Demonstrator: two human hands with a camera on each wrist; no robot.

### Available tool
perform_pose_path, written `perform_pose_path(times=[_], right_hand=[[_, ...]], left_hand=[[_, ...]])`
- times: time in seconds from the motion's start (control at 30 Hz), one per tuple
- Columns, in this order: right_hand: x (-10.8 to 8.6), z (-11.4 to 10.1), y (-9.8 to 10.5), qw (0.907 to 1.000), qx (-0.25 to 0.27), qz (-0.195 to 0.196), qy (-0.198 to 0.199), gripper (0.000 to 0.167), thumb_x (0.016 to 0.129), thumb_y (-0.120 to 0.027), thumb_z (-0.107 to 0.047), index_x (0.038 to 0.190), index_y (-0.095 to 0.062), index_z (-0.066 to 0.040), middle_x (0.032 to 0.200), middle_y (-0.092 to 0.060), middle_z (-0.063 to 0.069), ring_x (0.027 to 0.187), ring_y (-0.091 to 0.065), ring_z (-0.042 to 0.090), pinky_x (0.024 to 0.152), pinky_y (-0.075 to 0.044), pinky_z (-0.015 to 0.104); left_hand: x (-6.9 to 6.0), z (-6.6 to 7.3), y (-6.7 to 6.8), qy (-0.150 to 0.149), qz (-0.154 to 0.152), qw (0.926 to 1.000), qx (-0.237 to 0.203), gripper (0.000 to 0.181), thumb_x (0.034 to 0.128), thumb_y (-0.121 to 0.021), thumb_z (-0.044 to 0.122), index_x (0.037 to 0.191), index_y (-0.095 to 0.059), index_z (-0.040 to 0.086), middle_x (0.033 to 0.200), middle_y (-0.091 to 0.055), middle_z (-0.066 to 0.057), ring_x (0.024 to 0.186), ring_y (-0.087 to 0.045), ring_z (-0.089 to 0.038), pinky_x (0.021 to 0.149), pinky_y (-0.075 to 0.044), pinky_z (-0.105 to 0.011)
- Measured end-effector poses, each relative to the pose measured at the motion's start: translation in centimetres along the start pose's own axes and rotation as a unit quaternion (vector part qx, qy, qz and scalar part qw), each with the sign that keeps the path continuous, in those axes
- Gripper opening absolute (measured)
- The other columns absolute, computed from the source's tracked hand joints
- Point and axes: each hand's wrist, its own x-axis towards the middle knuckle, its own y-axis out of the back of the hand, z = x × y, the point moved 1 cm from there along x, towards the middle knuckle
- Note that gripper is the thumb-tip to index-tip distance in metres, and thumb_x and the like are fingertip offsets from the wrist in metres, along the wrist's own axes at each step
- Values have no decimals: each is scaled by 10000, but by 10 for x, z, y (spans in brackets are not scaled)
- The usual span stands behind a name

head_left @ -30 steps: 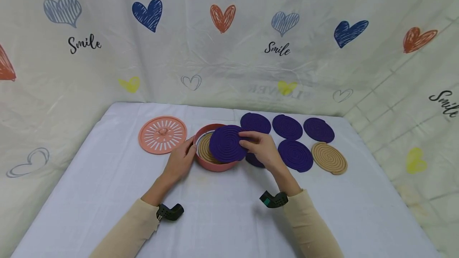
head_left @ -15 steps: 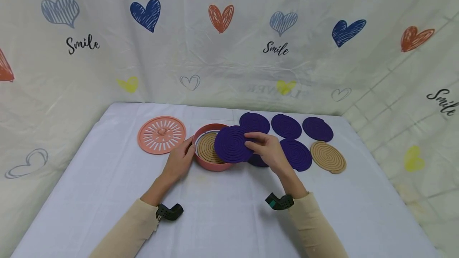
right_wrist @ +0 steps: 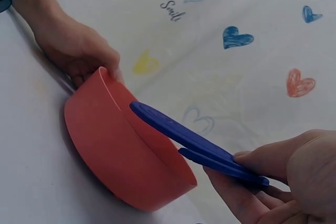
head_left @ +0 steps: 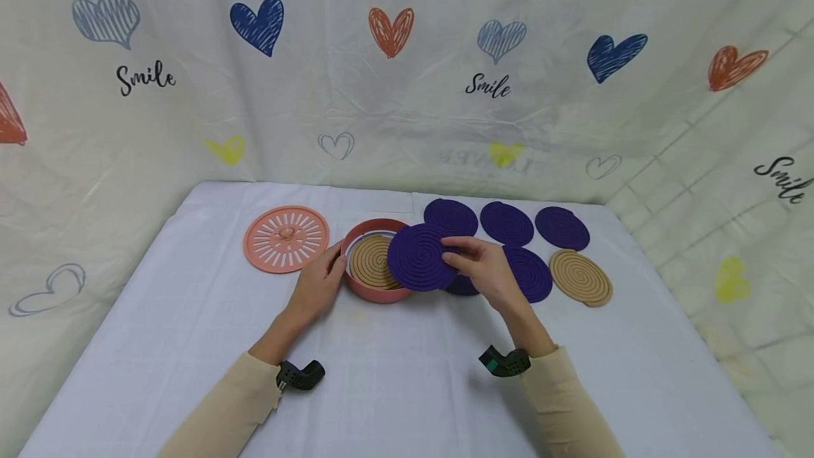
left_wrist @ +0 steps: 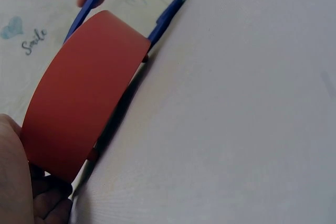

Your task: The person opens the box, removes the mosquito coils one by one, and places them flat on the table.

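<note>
My left hand (head_left: 318, 285) grips the left side of a round coral-red box (head_left: 380, 295), with the thumb at its rim. Inside the box lies a tan mosquito coil (head_left: 370, 260). At the box's right side my right hand (head_left: 488, 271) pinches a purple mosquito coil (head_left: 418, 259) by its right edge. That coil hangs tilted above the rim and overlaps part of the opening. Seen from the right wrist, the held purple coil (right_wrist: 184, 135) looks like two layers spread slightly apart, between thumb and fingers.
A slotted coral lid (head_left: 286, 249) with a small knob lies left of the box. On the right, several purple coils (head_left: 506, 223) and a tan coil (head_left: 581, 278) lie in two rows on the white cloth (head_left: 394, 373). A printed sheet (head_left: 445, 112) hangs behind the table.
My right hand has moved to the right with the purple coil, so more of the tan coil in the box shows. My left hand stays on the box.
</note>
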Motion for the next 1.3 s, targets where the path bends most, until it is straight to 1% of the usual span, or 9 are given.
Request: perform_pose_path(times=[0.13,0.37,0.67,0.73,0.9,0.93,1.07,1.17,1.3], right_hand=[[-2,1,3,9999,-71,71,29,366,898,-744,-146,1247,-700,-45,974,-693,-9,783,-604,6,760,-561,180],[-9,4,9,9997,-216,98,101,365,895,-749,-155,1236,-703,-35,850,-663,-57,735,-565,13,719,-546,176],[-15,8,15,9996,-244,68,93,367,897,-745,-151,1238,-698,-27,851,-674,-79,745,-563,8,738,-551,177],[-16,9,16,9995,-288,72,65,364,898,-745,-157,1240,-700,-38,907,-698,-51,769,-586,4,747,-555,180],[-20,11,20,9991,-394,119,31,359,903,-741,-170,1241,-705,-52,1114,-722,99,837,-643,1,754,-558,183],[-21,11,21,9991,-413,124,47,359,904,-741,-172,1239,-705,-50,1113,-720,113,829,-640,3,749,-556,183],[-24,12,24,9991,-383,141,75,354,903,-740,-161,1236,-706,-48,1044,-724,9,816,-637,4,740,-555,185],[-27,13,27,9993,-336,138,33,353,900,-743,-161,1236,-707,-56,957,-699,-68,790,-610,12,730,-545,189],[-30,15,30,9996,-244,105,5,365,901,-743,-162,1244,-699,-43,904,-678,-84,774,-592,8,736,-542,180]], left_hand=[[0,0,0,13,13,10000,25,491,1056,-447,313,1490,-487,86,1469,-562,-109,1401,-496,-266,1150,-407,-501],[0,2,0,65,-11,10000,48,495,1054,-447,320,1489,-488,87,1473,-558,-109,1404,-492,-264,1153,-405,-495],[0,2,0,76,-49,10000,17,500,1059,-438,334,1499,-475,99,1479,-555,-98,1408,-491,-257,1141,-419,-490],[-1,2,0,67,-56,10000,1,499,1060,-440,327,1502,-470,97,1483,-551,-99,1410,-488,-258,1141,-418,-493],[-1,2,1,81,-87,9999,-52,505,1063,-436,323,1507,-459,84,1494,-539,-98,1422,-472,-256,1146,-411,-493],[-1,2,1,88,-94,9999,-57,505,1064,-435,323,1507,-458,81,1495,-538,-98,1423,-471,-256,1147,-411,-492],[-2,4,1,115,-101,9999,-72,500,1065,-439,316,1507,-458,85,1493,-540,-99,1421,-475,-256,1143,-416,-490],[-2,4,1,107,-100,9999,-72,496,1064,-441,308,1506,-459,84,1490,-542,-104,1419,-477,-259,1143,-415,-493],[-1,4,1,69,-87,9999,-65,494,1062,-447,300,1504,-463,80,1489,-542,-109,1416,-478,-263,1148,-409,-498]])
